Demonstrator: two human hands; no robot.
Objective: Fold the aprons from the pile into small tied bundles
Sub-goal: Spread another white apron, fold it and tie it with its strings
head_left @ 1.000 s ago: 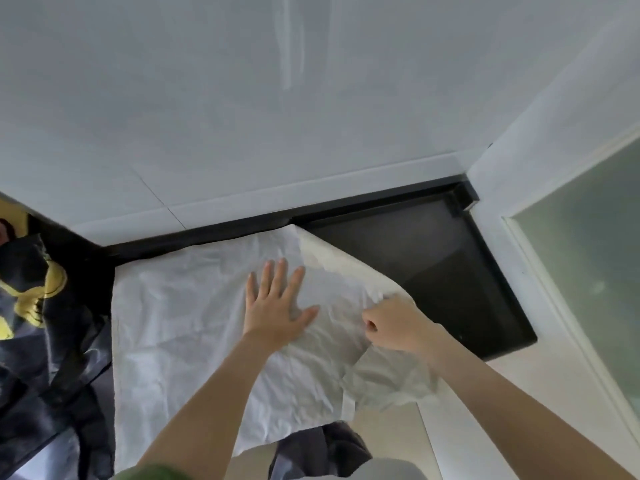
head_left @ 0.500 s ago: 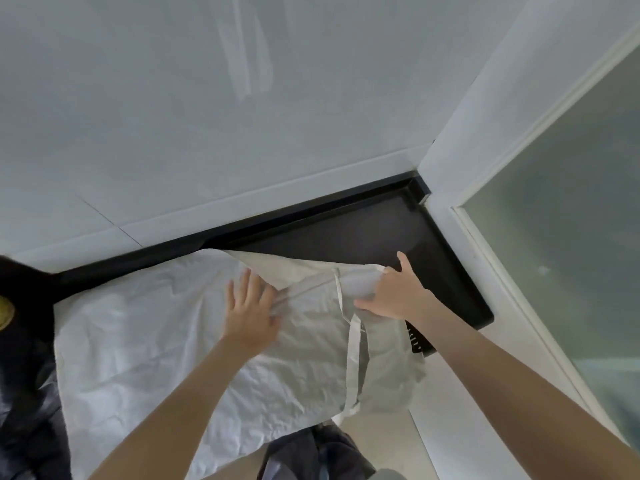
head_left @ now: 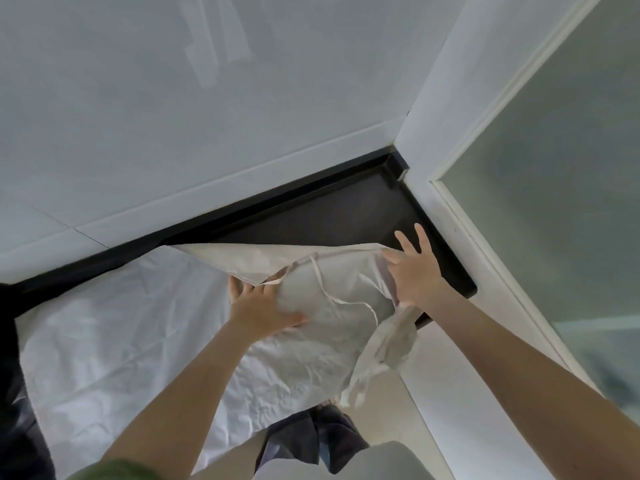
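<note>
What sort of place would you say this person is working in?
Probably an indoor corner, perhaps a kitchen or utility area: a black counter meets a white tiled wall, beside a frosted glass panel.

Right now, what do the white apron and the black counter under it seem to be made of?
The white apron: thin matte woven cloth, probably cotton or a blend; it creases finely and hangs limp off the edge. The black counter: hard, smooth, faintly glossy, perhaps stone or laminate; the look leaves it open.
</note>
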